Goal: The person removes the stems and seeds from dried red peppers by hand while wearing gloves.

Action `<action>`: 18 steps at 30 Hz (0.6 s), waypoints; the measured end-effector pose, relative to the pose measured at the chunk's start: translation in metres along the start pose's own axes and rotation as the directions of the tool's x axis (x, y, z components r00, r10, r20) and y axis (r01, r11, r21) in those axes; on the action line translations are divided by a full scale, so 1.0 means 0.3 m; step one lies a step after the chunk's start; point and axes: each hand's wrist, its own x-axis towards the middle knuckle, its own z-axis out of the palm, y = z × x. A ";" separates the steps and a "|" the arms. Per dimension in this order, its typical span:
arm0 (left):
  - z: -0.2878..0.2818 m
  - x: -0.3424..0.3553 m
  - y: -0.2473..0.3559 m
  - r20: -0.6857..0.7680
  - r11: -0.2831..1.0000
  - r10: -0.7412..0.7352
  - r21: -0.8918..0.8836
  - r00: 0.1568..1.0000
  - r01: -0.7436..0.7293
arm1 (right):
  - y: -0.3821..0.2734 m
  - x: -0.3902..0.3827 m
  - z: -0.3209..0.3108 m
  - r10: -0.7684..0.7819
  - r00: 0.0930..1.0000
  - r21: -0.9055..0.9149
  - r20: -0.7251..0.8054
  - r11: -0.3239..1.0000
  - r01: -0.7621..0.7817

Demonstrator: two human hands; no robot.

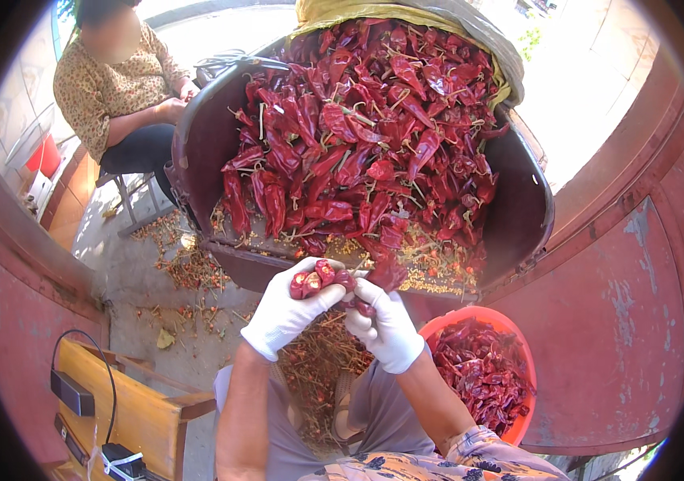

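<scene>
In front of me my left hand (290, 309), in a white glove, grips a small bunch of dried red chillies (318, 279) with pale, open ends showing. My right hand (382, 329), also gloved, is closed around chillies just beside it, near a short stem. Beyond my hands a dark metal bin (518, 208) holds a large heap of dried red chillies (366, 136), with loose yellow seeds (430, 280) on its front ledge. By my right arm is an orange-red tub (524, 365) of chillies.
Another person (101, 104) sits at upper left beside a red bucket (44, 156). A wooden bench (149, 409) with black boxes and cables stands at lower left. Stems litter the floor (181, 321). Red metal panels (622, 337) flank me. A yellow sack (502, 48) lies behind the heap.
</scene>
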 end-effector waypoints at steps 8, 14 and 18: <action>0.017 -0.005 -0.028 0.005 0.996 -0.037 -0.076 0.999 0.037 | -0.086 -0.045 0.051 -0.224 0.967 -0.581 -0.125 0.806 0.111; 0.051 -0.015 -0.004 0.077 0.992 -0.077 -0.097 0.994 0.085 | -0.056 -0.027 0.006 -0.537 0.826 -0.581 0.170 0.623 0.524; 0.056 -0.030 0.006 0.101 0.968 -0.152 -0.184 0.983 0.169 | -0.046 -0.057 0.022 -0.600 0.780 -0.612 0.176 0.554 0.564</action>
